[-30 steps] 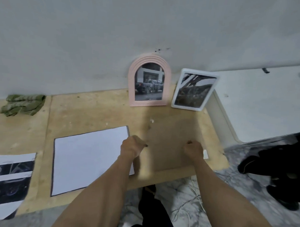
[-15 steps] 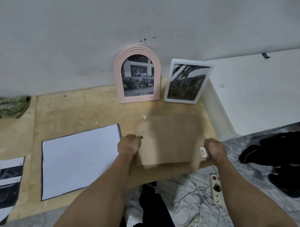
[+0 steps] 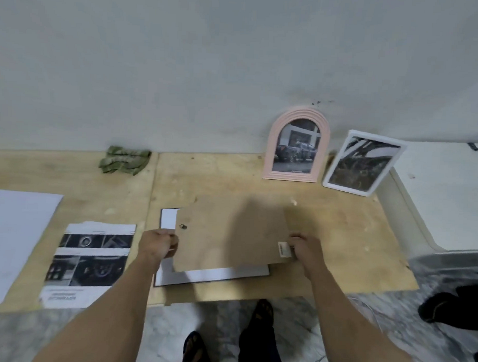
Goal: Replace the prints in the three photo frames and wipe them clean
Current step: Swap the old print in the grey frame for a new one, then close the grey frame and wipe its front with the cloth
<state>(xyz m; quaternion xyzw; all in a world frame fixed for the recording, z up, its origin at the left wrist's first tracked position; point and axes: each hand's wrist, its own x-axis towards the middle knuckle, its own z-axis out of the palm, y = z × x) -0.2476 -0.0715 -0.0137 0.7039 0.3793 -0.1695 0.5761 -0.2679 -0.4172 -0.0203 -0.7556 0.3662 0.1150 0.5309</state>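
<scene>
A brown backing board (image 3: 230,232) hovers over a flat black-edged frame with a white sheet (image 3: 218,275) on the wooden table (image 3: 352,239). My left hand (image 3: 158,243) grips the board's left edge and my right hand (image 3: 303,246) grips its right edge by a small label. A pink arched frame (image 3: 297,145) and a white rectangular frame (image 3: 364,163) lean on the wall, each with a dark print. A green cloth (image 3: 124,160) lies at the back left. A printed sheet of dark photos (image 3: 90,259) lies left of the board.
A blank white sheet (image 3: 16,240) lies at the far left of the table. A white cabinet top (image 3: 443,193) adjoins the table on the right. Marble floor and my feet (image 3: 257,333) show below the front edge; another person's dark shoe (image 3: 450,310) is at the right.
Both hands have carried the backing board leftward over the white-sheeted frame, now covering most of it. The view has swung left, bringing the cloth and printed sheet into sight.
</scene>
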